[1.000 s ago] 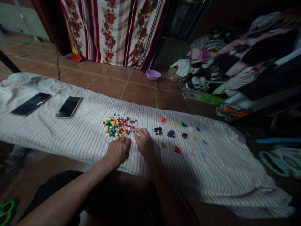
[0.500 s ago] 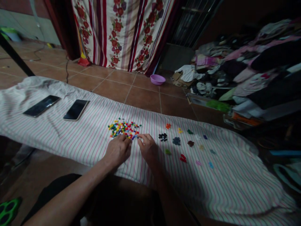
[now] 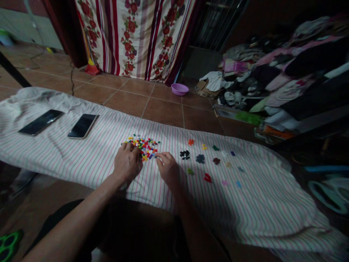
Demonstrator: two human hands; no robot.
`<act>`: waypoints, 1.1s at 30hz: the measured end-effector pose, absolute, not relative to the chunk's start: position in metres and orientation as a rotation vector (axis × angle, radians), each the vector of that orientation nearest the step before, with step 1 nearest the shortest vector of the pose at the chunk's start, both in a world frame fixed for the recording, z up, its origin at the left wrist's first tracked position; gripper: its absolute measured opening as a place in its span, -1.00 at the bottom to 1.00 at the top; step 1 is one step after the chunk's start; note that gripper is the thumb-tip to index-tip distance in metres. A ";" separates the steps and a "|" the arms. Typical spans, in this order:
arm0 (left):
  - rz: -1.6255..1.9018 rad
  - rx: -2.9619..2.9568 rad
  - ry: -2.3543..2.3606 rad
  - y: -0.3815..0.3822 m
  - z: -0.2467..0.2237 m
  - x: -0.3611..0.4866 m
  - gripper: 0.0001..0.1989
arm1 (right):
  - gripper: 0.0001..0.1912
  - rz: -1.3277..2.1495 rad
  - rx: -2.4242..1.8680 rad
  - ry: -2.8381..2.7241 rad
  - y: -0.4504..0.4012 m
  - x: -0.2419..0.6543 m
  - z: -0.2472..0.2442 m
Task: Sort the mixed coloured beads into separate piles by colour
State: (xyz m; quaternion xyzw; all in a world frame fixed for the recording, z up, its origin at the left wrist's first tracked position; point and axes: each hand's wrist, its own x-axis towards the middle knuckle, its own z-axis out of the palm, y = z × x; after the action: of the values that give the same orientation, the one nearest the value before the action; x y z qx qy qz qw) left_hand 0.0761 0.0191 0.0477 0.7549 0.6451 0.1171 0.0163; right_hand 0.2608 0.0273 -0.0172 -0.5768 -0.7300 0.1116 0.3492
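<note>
A pile of small mixed-colour plastic pieces (image 3: 147,146) lies on the striped cloth. My left hand (image 3: 127,161) rests over the pile's left side, back upward, its fingers bent down and the fingertips hidden. At the pile's right edge is my right hand (image 3: 167,167), thumb and index finger pinched together. A tiny dark or bluish piece seems to be at those fingertips, too small to make out. Right of this hand lie small groups sorted by colour, among them black pieces (image 3: 184,155), dark grey pieces (image 3: 200,158), red pieces (image 3: 207,177) and orange pieces (image 3: 191,142).
Two phones, one dark (image 3: 41,122) and one light-edged (image 3: 83,126), lie on the cloth (image 3: 245,214) at the left. Beyond it, a purple basin (image 3: 180,89) stands on the tiled floor before a flowered curtain (image 3: 147,40). Clothes (image 3: 294,80) are heaped at the right.
My left hand has moved left, from the pile's near edge onto its left side. The right hand stays at the right edge, still pinched. The whole view has shifted slightly.
</note>
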 end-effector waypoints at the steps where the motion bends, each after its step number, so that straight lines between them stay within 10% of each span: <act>1: 0.371 2.343 2.003 0.019 0.048 0.078 -0.72 | -0.75 0.285 -1.491 -1.897 0.027 0.261 -0.017; 33: 0.717 2.435 1.856 0.038 0.016 0.107 -0.73 | -0.66 0.372 -1.380 -1.954 0.021 0.272 -0.016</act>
State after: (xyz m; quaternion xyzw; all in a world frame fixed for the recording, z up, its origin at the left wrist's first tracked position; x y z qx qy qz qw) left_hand 0.1072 0.0381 0.0159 0.7745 0.5901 0.2280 -0.0015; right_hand 0.2719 0.0210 -0.0161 -0.5333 -0.7553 0.1438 0.3527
